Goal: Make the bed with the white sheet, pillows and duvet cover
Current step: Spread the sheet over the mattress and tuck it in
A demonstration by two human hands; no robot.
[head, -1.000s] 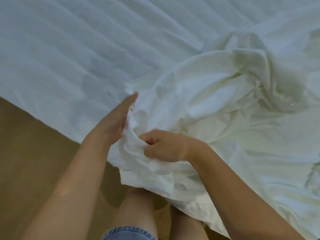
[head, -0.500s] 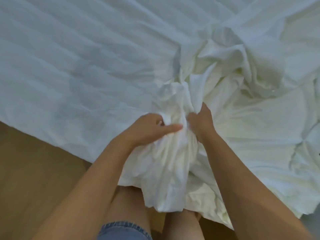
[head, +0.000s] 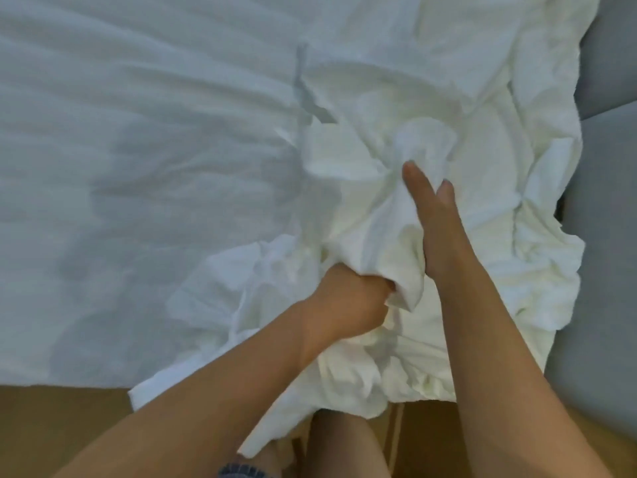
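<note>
A crumpled white sheet [head: 448, 108] lies bunched on the right half of the bed, its lower edge hanging over the near side. The flat white mattress cover [head: 138, 167] fills the left half. My left hand [head: 348, 298] grips a fold of the sheet in a fist near the bed's front edge. My right hand [head: 434, 215] lies further in with straight fingers, pressed against the side of a raised ridge of the sheet. No pillow or duvet cover can be told apart.
A grey upholstered surface [head: 606, 270] runs along the right of the bed. Wooden floor [head: 51, 426] shows below the bed's front edge. My bare legs [head: 344, 446] stand against the bed.
The view shifted right. My right hand let go of the bunch and stretched forward with straight fingers. My left hand dropped toward the bed's edge, still gripping the sheet.
</note>
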